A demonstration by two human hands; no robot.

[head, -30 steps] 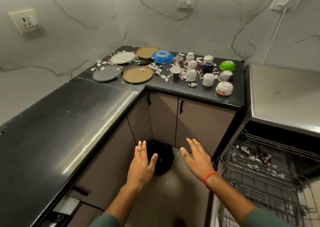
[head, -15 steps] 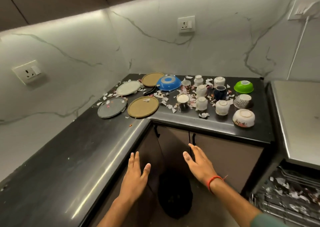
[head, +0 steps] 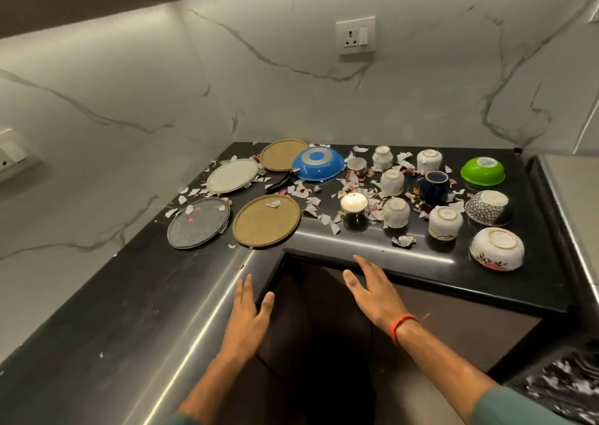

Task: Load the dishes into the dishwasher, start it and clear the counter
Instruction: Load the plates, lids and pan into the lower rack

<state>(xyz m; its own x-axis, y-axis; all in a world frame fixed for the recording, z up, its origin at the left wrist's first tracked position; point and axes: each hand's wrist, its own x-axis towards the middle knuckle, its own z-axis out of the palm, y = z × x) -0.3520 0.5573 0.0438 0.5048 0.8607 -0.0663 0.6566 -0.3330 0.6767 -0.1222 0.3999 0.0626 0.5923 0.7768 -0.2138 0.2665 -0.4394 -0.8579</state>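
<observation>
Dishes lie upside down on the black counter [head: 421,262] among scraps of torn paper. At the left are a grey plate [head: 198,223], a white plate [head: 232,176] and two tan plates [head: 266,220] [head: 282,155]. A blue pan [head: 318,163] sits behind them. Several white cups [head: 395,212], a dark blue mug [head: 434,187], a green bowl [head: 483,171], a patterned bowl [head: 487,207] and a floral bowl [head: 497,249] stand to the right. My left hand [head: 248,317] and my right hand [head: 372,291] hover open just before the counter's front edge, holding nothing.
The dishwasher's steel top [head: 577,197] adjoins the counter on the right, and a corner of its pulled-out rack [head: 564,389] with paper scraps shows at the lower right. A marble wall with sockets [head: 355,35] backs the counter. Brown cabinet doors [head: 453,324] are below.
The view has tilted up and drawn closer to the counter. Both hands have risen from in front of the cabinet to the counter's front edge; the dishwasher rack has slid almost out of view.
</observation>
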